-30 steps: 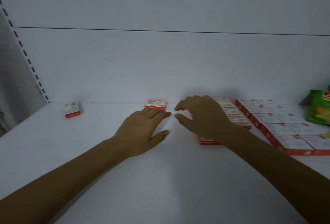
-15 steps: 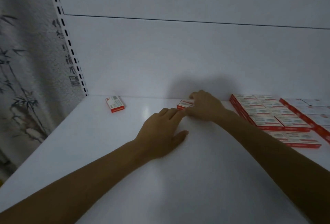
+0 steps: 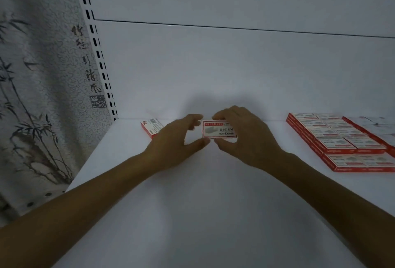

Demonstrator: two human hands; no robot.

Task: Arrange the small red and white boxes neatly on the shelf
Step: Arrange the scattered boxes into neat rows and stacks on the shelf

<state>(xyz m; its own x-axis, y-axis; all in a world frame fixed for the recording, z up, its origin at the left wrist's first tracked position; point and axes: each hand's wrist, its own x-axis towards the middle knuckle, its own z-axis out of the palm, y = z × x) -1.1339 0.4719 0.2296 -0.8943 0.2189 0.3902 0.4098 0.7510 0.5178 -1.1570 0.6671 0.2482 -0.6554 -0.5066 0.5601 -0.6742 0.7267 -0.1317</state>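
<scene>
My right hand (image 3: 245,137) pinches a small red and white box (image 3: 219,129) between thumb and fingers, lifted above the white shelf (image 3: 203,203) near its back wall, label side facing me. My left hand (image 3: 175,139) is just left of that box, its curved fingers and thumb spread around the box's left end; I cannot tell whether they touch it. A second loose box (image 3: 150,127) lies at the back left, partly hidden behind my left hand. Several boxes (image 3: 342,141) lie flat in neat rows on the right of the shelf.
The shelf's white back panel (image 3: 213,64) rises right behind the hands. A perforated upright (image 3: 100,58) marks the left end of the shelf. Beyond it hangs a grey cloth with bamboo painting (image 3: 38,96).
My right hand has picked the box up from the back of the shelf and turned its label toward me. My left hand rose off the shelf toward the box. The view shifted left.
</scene>
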